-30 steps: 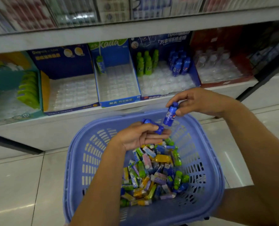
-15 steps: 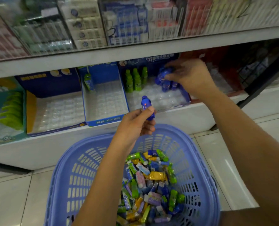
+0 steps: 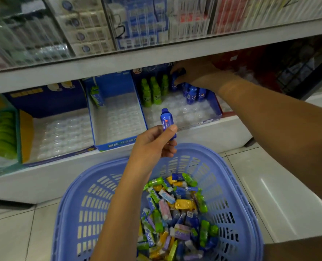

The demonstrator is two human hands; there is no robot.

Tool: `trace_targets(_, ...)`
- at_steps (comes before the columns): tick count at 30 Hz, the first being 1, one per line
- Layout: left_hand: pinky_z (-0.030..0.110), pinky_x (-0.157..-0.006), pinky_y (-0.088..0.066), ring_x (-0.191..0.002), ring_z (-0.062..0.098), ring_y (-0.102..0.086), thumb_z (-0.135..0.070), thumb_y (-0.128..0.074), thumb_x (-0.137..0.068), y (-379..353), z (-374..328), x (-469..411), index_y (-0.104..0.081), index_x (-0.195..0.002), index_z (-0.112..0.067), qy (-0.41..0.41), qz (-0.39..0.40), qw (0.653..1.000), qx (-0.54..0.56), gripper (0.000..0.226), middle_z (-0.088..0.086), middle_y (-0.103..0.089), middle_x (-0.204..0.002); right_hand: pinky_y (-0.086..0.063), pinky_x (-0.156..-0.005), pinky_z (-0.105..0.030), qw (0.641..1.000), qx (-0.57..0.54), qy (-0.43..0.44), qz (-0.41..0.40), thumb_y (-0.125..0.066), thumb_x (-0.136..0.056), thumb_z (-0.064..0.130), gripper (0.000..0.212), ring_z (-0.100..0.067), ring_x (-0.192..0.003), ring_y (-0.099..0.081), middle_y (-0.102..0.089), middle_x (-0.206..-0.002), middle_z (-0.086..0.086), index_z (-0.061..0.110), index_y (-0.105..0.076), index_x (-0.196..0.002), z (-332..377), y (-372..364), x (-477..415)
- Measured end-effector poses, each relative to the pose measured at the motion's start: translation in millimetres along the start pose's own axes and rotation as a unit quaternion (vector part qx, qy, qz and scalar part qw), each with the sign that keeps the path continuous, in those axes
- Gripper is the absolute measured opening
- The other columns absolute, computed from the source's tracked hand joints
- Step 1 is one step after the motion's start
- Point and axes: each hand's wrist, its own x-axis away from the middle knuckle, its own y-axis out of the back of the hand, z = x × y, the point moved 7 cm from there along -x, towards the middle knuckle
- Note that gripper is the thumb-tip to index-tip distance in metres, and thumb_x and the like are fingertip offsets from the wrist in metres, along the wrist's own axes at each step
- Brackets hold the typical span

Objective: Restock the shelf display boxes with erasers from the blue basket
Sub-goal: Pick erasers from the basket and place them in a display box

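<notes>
At upper right of the frame, the right hand point(image 3: 196, 76) curls its fingers point(image 3: 182, 81) round a blue eraser point(image 3: 174, 84), liable to topple standing neighbours point(image 3: 191, 94), while the left hand point(image 3: 152, 146) pinches a 2nd eraser point(image 3: 165, 119).

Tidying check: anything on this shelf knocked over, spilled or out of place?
Nothing stands out. The green bottle erasers and blue bottle erasers stand upright in their display box; none lie on the floor.

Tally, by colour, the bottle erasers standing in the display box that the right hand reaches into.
Green bottle erasers: 3
Blue bottle erasers: 4 in view, one gripped by the right hand, which may hide more
Total: 7 in view
</notes>
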Motion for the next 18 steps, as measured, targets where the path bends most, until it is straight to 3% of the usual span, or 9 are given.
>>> trace_targets(5, 0.017, -0.063, -0.054, -0.074, 0.013, -0.071, -0.022, -0.067, -0.086, -2.5, -5.8, 0.0, -0.069, -0.092, -0.019, -0.021, -0.021, 1.000, -0.008, 0.007, 0.000, -0.074, -0.078, -0.037, -0.094, -0.029, 0.998, 0.043, -0.023, 0.043, -0.069, -0.083, 0.028, 0.050, -0.029, -0.120, -0.049, -0.055, -0.133, -0.009, 0.017, -0.055, -0.130, 6.6, -3.4, -5.8)
trace_targets(7, 0.016, -0.064, -0.054, -0.074, 0.012, -0.070, -0.017, -0.070, -0.083, -0.8, -10.7, 1.1, -0.069, -0.090, -0.022, -0.046, -0.047, 0.998, -0.024, 0.008, 0.000, -0.073, -0.078, -0.038, -0.097, -0.031, 0.996, 0.044, -0.035, 0.064, -0.068, -0.085, 0.027, 0.052, -0.030, -0.123, -0.047, -0.052, -0.136, -0.010, 0.015, -0.052, -0.133, 10.8, -2.9, -1.1)
trace_targets(10, 0.014, -0.061, -0.053, -0.064, 0.006, -0.065, -0.023, -0.076, -0.077, 6.0, -21.7, 6.4, -0.067, -0.084, -0.031, -0.100, -0.103, 0.986, -0.083, 0.014, -0.008, -0.071, -0.073, -0.037, -0.099, -0.029, 0.997, 0.067, -0.028, 0.004, -0.059, -0.091, 0.028, 0.044, -0.031, -0.124, -0.046, -0.052, -0.136, -0.012, 0.015, -0.052, -0.132, 25.6, 9.2, 19.5)
trace_targets(11, 0.015, -0.061, -0.053, -0.064, 0.005, -0.064, -0.026, -0.078, -0.076, 8.9, -24.9, 8.9, -0.066, -0.082, -0.032, -0.113, -0.123, 0.981, -0.099, 0.015, -0.009, -0.071, -0.073, -0.038, -0.095, -0.021, 0.997, 0.050, -0.019, -0.055, -0.056, -0.092, 0.029, 0.033, -0.030, -0.116, -0.051, -0.059, -0.125, -0.012, 0.014, -0.059, -0.121, 34.4, 17.6, 29.2)
trace_targets(13, 0.021, -0.064, -0.055, -0.066, 0.008, -0.064, -0.031, -0.079, -0.073, 13.6, -29.1, 12.8, -0.064, -0.081, -0.033, -0.130, -0.155, 0.972, -0.123, 0.017, -0.009, -0.070, -0.076, -0.037, -0.067, 0.000, 0.991, -0.063, -0.019, -0.115, -0.053, -0.091, 0.032, 0.020, -0.019, -0.082, -0.057, -0.064, -0.080, -0.001, 0.017, -0.063, -0.083, 52.2, 29.1, 52.7)
trace_targets(14, 0.024, -0.065, -0.056, -0.067, 0.010, -0.064, -0.032, -0.080, -0.072, 15.1, -30.5, 13.9, -0.063, -0.080, -0.033, -0.134, -0.166, 0.968, -0.131, 0.018, -0.009, -0.069, -0.077, -0.038, -0.057, 0.001, 0.983, -0.160, -0.025, -0.084, -0.055, -0.091, 0.034, 0.023, -0.011, -0.068, -0.056, -0.060, -0.069, 0.006, 0.017, -0.063, -0.077, 59.5, 26.7, 63.6)
trace_targets(16, 0.025, -0.065, -0.054, -0.065, 0.008, -0.062, -0.032, -0.080, -0.072, 17.0, -33.9, 15.9, -0.061, -0.079, -0.030, -0.143, -0.188, 0.960, -0.149, 0.021, -0.008, -0.067, -0.075, -0.048, -0.053, -0.009, 0.946, -0.320, -0.029, 0.036, -0.064, -0.086, 0.037, 0.026, -0.006, -0.055, -0.058, -0.067, -0.070, 0.003, 0.011, -0.070, -0.087, 77.1, 14.8, 87.7)
trace_targets(18, 0.016, -0.059, -0.048, -0.061, 0.001, -0.058, -0.033, -0.081, -0.071, 18.5, -38.9, 18.6, -0.058, -0.078, -0.028, -0.162, -0.215, 0.948, -0.171, 0.024, -0.011, -0.064, -0.072, -0.054, -0.057, -0.017, 0.930, -0.352, -0.018, 0.109, -0.071, -0.077, 0.037, 0.030, -0.009, -0.058, -0.065, -0.071, -0.071, 0.001, 0.012, -0.070, -0.094, 88.4, 8.7, 108.4)
